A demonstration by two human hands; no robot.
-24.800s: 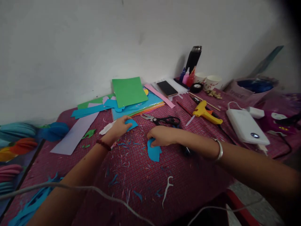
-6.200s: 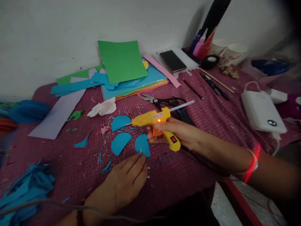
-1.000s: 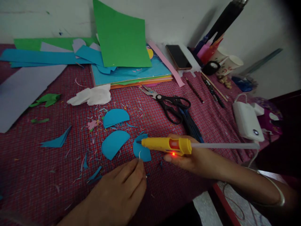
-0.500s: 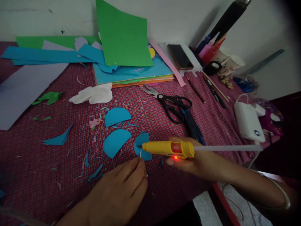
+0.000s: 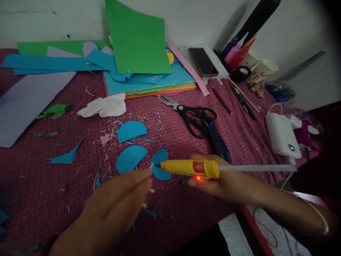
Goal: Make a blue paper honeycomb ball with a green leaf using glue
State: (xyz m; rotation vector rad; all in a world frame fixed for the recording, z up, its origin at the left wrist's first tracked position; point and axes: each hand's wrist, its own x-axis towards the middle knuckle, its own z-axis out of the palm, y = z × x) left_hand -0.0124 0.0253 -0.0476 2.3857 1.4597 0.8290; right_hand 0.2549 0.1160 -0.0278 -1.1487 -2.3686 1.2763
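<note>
My right hand point(image 5: 210, 181) is wrapped round a yellow hot glue gun point(image 5: 189, 168), its red light lit and a pale glue stick point(image 5: 258, 168) poking out of the back. The nozzle points left, over a blue paper piece point(image 5: 161, 174) on the cloth. Close to the nozzle, my left hand point(image 5: 114, 202) is closed in a pinch, with a thin white strip point(image 5: 151, 165) showing at the fingertips. Just beyond my left hand lie two folded blue paper half-rounds, the nearer one point(image 5: 131, 158) and the farther one point(image 5: 131, 131).
Black-handled scissors point(image 5: 191, 112) lie behind the glue gun. Crumpled white tissue point(image 5: 103, 106) and paper scraps litter the checked cloth point(image 5: 87, 185). Coloured sheets point(image 5: 140, 42), a phone point(image 5: 203, 62), pens and paper cups point(image 5: 263, 70) stand at the back. A white box-shaped device point(image 5: 282, 133) is right.
My left hand has shifted left and slightly up, the white strip now at the nozzle's left side. The glue gun has stayed nearly still.
</note>
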